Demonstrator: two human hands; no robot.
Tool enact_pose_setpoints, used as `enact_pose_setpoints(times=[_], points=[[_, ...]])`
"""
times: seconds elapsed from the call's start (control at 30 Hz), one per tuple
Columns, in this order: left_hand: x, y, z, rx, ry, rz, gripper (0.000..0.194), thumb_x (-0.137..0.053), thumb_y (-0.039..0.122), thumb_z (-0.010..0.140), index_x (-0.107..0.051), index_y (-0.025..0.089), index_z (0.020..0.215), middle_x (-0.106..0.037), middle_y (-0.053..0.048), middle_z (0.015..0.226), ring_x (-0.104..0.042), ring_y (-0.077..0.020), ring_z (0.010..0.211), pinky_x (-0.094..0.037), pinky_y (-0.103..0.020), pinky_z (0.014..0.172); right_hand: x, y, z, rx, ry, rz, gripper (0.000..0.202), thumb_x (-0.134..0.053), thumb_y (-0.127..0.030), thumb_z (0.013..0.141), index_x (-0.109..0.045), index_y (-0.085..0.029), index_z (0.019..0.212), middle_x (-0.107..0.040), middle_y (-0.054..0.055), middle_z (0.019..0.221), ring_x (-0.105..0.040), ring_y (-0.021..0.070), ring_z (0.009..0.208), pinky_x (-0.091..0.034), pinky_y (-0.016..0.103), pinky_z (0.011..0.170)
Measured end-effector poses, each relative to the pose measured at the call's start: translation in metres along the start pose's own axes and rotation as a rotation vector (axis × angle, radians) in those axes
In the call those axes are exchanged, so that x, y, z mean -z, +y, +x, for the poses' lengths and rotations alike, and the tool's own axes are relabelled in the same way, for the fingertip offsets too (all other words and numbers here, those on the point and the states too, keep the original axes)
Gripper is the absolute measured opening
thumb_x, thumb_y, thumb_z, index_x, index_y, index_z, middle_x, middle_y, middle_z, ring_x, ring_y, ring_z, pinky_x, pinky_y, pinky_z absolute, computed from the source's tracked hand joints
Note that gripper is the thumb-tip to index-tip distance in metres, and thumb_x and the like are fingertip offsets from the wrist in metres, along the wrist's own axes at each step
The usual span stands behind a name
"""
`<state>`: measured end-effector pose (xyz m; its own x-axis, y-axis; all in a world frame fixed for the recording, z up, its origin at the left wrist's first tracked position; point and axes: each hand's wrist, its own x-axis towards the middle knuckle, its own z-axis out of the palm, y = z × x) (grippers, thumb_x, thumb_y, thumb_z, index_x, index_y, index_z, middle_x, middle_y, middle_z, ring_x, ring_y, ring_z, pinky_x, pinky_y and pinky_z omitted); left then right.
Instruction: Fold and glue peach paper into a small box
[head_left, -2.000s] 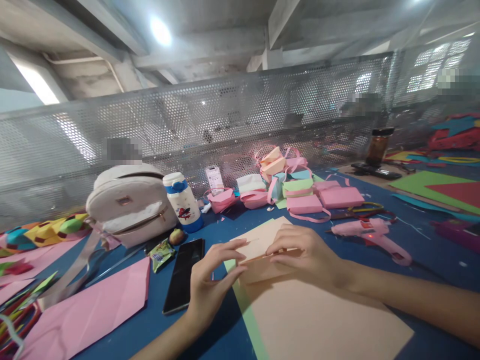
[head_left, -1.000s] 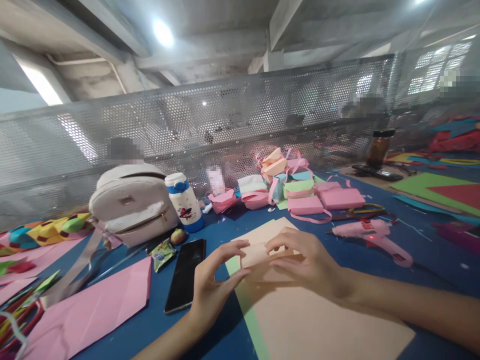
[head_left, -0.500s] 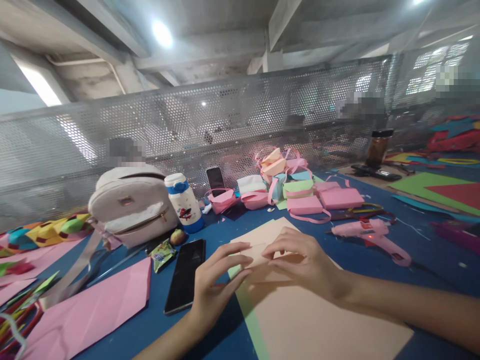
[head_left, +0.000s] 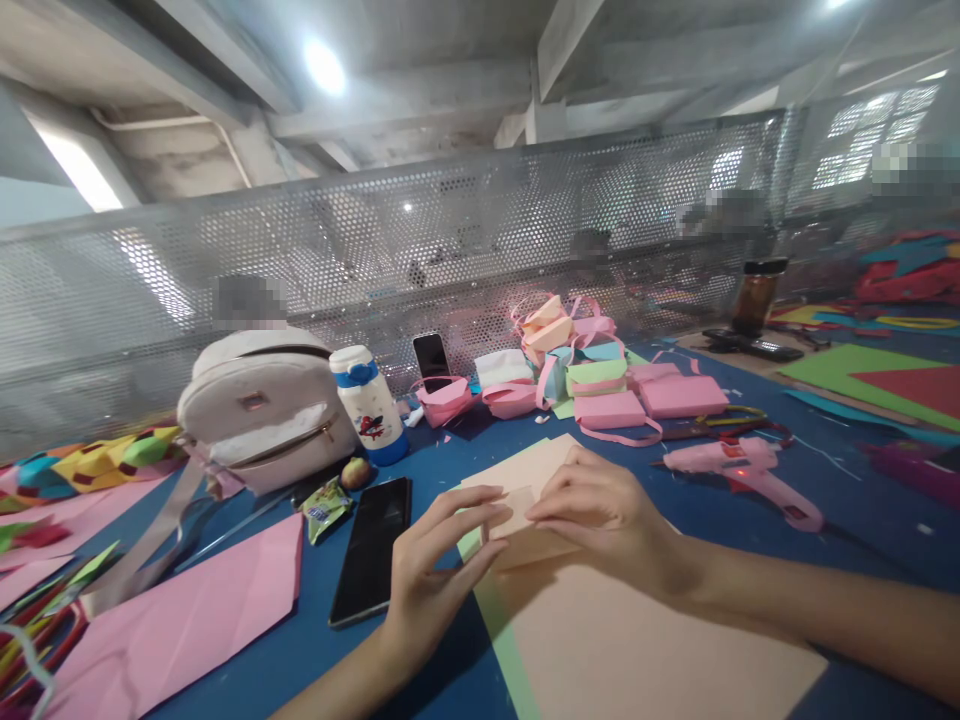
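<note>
A small folded peach paper piece (head_left: 519, 512) is held between my two hands over a stack of peach sheets (head_left: 645, 640), with a green sheet (head_left: 501, 625) showing at the stack's left edge. My left hand (head_left: 446, 560) pinches the piece's left end between thumb and fingers. On its right side, the fingertips of my right hand (head_left: 600, 505) are closed on the same piece. A black phone (head_left: 371, 550) lies just left of my left hand. The pink glue gun (head_left: 742, 470), its small red light on, rests to the right of my right hand.
Behind my hands stand a white bottle (head_left: 369, 405), a backpack (head_left: 266, 410) and several small paper bags (head_left: 611, 410). Pink paper (head_left: 187, 625) lies at left, green and red sheets (head_left: 877, 385) at right. A perforated metal screen (head_left: 450, 240) crosses the back.
My right hand's fingers have shifted slightly on the folded peach piece, and its near flap is tilted a little differently. The things around have stayed in place.
</note>
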<state>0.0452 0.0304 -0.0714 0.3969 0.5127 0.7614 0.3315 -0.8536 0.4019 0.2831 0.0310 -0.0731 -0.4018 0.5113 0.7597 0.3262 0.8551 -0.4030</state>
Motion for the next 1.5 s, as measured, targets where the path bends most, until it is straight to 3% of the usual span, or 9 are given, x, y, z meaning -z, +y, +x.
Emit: enact_pose_setpoints(times=[0.47, 0.77, 0.87, 1.0, 1.07, 1.17, 1.27, 1.37, 1.5], points=[[-0.002, 0.004, 0.002, 0.056, 0.03, -0.058, 0.015, -0.071, 0.01, 0.086, -0.066, 0.022, 0.092, -0.073, -0.005, 0.107, -0.07, -0.017, 0.1, -0.053, -0.025, 0.089, 0.002, -0.002, 0.003, 0.015, 0.04, 0.011, 0.008, -0.069, -0.019, 0.094, -0.075, -0.023, 0.098, -0.074, 0.002, 0.086, -0.059, 0.0177, 0.082, -0.044, 0.034, 0.078], [-0.006, 0.002, -0.001, 0.119, 0.02, -0.108, 0.027, -0.075, 0.023, 0.086, -0.062, 0.027, 0.109, -0.064, -0.005, 0.113, -0.063, -0.0199, 0.108, -0.051, -0.029, 0.091, 0.002, 0.0, 0.003, -0.061, 0.052, 0.044, 0.003, -0.069, -0.023, 0.095, -0.071, -0.023, 0.094, -0.075, 0.001, 0.09, -0.06, 0.0185, 0.087, -0.042, 0.035, 0.085], [-0.007, 0.006, 0.001, 0.128, -0.058, -0.129, 0.044, -0.077, 0.037, 0.085, -0.055, 0.03, 0.123, -0.06, -0.007, 0.124, -0.059, -0.0228, 0.112, -0.051, -0.03, 0.088, 0.006, -0.002, 0.01, 0.037, 0.011, 0.003, 0.01, -0.063, -0.024, 0.099, -0.071, -0.022, 0.093, -0.075, 0.0, 0.087, -0.059, 0.0171, 0.084, -0.038, 0.034, 0.083], [0.002, 0.017, 0.01, 0.162, -0.28, -0.093, 0.075, -0.074, 0.063, 0.076, -0.045, 0.033, 0.138, -0.058, -0.008, 0.134, -0.055, -0.0292, 0.12, -0.049, -0.037, 0.095, 0.015, -0.005, 0.024, 0.129, -0.077, -0.051, 0.02, -0.057, -0.029, 0.102, -0.07, -0.02, 0.089, -0.073, 0.001, 0.084, -0.059, 0.016, 0.085, -0.036, 0.033, 0.085], [0.01, 0.025, 0.017, 0.217, -0.354, -0.068, 0.067, -0.064, 0.068, 0.082, -0.047, 0.032, 0.137, -0.059, -0.008, 0.134, -0.055, -0.0305, 0.12, -0.047, -0.041, 0.098, 0.019, -0.007, 0.032, 0.164, -0.119, -0.069, 0.021, -0.055, -0.029, 0.103, -0.068, -0.019, 0.09, -0.073, 0.001, 0.085, -0.058, 0.0159, 0.086, -0.036, 0.033, 0.086], [0.024, 0.033, 0.03, 0.298, -0.392, -0.031, 0.034, -0.045, 0.051, 0.1, -0.054, 0.028, 0.124, -0.062, -0.006, 0.124, -0.056, -0.0264, 0.117, -0.045, -0.041, 0.101, 0.024, -0.011, 0.042, 0.261, -0.213, -0.137, 0.02, -0.052, -0.022, 0.104, -0.066, -0.019, 0.09, -0.074, 0.0, 0.087, -0.058, 0.0152, 0.086, -0.036, 0.033, 0.088], [0.035, 0.033, 0.041, 0.294, -0.504, 0.028, 0.015, -0.053, 0.035, 0.097, -0.059, 0.025, 0.106, -0.066, -0.003, 0.11, -0.06, -0.0247, 0.111, -0.034, -0.047, 0.114, 0.026, -0.016, 0.052, 0.4, -0.297, -0.263, 0.026, -0.046, -0.014, 0.105, -0.066, -0.02, 0.088, -0.074, 0.001, 0.09, -0.059, 0.0145, 0.087, -0.036, 0.034, 0.092], [0.039, 0.026, 0.043, 0.352, -0.615, -0.009, 0.022, -0.069, 0.028, 0.084, -0.061, 0.024, 0.104, -0.069, -0.001, 0.111, -0.062, -0.0257, 0.113, -0.017, -0.054, 0.123, 0.025, -0.02, 0.061, 0.526, -0.345, -0.354, 0.031, -0.043, -0.01, 0.104, -0.066, -0.02, 0.087, -0.074, 0.0, 0.094, -0.06, 0.0134, 0.09, -0.037, 0.033, 0.096], [0.038, 0.018, 0.041, 0.358, -0.62, -0.032, 0.027, -0.08, 0.021, 0.072, -0.064, 0.023, 0.093, -0.073, 0.0, 0.104, -0.066, -0.0255, 0.109, -0.012, -0.057, 0.124, 0.022, -0.029, 0.066, 0.638, -0.352, -0.466, 0.028, -0.047, -0.008, 0.102, -0.067, -0.021, 0.088, -0.075, -0.002, 0.094, -0.06, 0.0147, 0.093, -0.038, 0.034, 0.096]])
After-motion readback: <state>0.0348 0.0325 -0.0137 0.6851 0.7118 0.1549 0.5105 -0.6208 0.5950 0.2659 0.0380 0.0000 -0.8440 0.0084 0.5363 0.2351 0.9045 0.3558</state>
